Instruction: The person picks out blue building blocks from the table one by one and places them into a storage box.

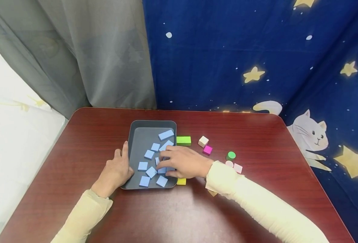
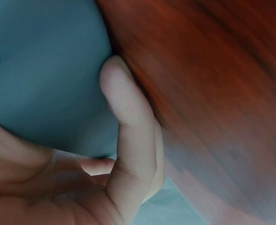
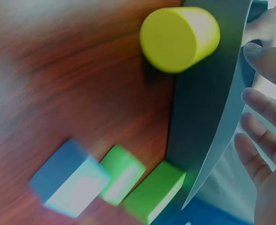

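Observation:
A dark grey tray (image 1: 144,130) on the table holds several flat light-blue blocks (image 1: 143,166), square and oblong. My left hand (image 1: 115,170) touches the tray's left wall, its index finger extended along the outside and its thumb near the rim. In the left wrist view, a straight digit of that hand presses on the tray's wall (image 2: 49,84). Over the right wall reaches my right hand (image 1: 185,162), fingers spread and slightly bent above the blue blocks. No block shows between its fingers (image 3: 264,105) in the right wrist view; some blocks beneath it are partly hidden.
Right of the tray lie a green block (image 1: 183,141), a white cube (image 1: 203,141), a magenta cube (image 1: 207,150), a green cylinder (image 1: 231,156) and pale pink pieces (image 1: 238,168). A yellow cylinder (image 3: 175,40) touches the tray's outer right side. Curtains (image 1: 118,67) hang behind the table.

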Tool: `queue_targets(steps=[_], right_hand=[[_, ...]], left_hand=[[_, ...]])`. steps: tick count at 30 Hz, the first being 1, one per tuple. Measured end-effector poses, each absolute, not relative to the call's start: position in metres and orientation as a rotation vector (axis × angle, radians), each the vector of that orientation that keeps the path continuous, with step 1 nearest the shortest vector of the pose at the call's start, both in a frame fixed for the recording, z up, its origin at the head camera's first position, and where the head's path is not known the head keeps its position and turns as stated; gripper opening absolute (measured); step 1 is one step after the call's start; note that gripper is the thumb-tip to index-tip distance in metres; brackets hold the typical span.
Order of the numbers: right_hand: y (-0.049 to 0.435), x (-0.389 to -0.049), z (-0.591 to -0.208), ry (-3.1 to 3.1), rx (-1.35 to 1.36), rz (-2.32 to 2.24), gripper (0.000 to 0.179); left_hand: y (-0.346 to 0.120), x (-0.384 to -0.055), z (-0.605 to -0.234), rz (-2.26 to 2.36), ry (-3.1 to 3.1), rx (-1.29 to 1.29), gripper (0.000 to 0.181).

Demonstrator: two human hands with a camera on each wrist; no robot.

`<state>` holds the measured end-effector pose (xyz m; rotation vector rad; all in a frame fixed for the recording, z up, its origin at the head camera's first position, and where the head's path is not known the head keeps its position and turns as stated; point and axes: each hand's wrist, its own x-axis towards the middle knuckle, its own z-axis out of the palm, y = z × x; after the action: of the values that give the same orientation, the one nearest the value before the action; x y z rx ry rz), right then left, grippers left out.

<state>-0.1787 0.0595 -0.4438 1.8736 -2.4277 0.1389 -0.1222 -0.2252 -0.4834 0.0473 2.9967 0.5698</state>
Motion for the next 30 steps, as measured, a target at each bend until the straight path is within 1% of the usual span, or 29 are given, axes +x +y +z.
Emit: queue_targets(steps=[12, 19, 26, 30], right_hand=[[0.117, -0.183, -0.447, -2.515, 1.681, 0.348, 0.031], [0.147, -0.182, -0.456, -2.565, 1.617, 0.360, 0.026], [0.166, -0.181, -0.461, -2.633, 1.558, 0.341, 0.025], [0.171, -0.179, -0.465, -2.706, 1.551, 0.298, 0.029]], left_hand=[[-0.228, -0.124, -0.487, 0.562, 2.994, 0.022, 0.099], [-0.231, -0.128, -0.493, 0.564, 3.005, 0.027, 0.103], [-0.242, -0.138, -0.516, 0.580, 3.029, 0.045, 0.110], [-0.239, -0.135, -0.511, 0.579, 3.010, 0.043, 0.107]])
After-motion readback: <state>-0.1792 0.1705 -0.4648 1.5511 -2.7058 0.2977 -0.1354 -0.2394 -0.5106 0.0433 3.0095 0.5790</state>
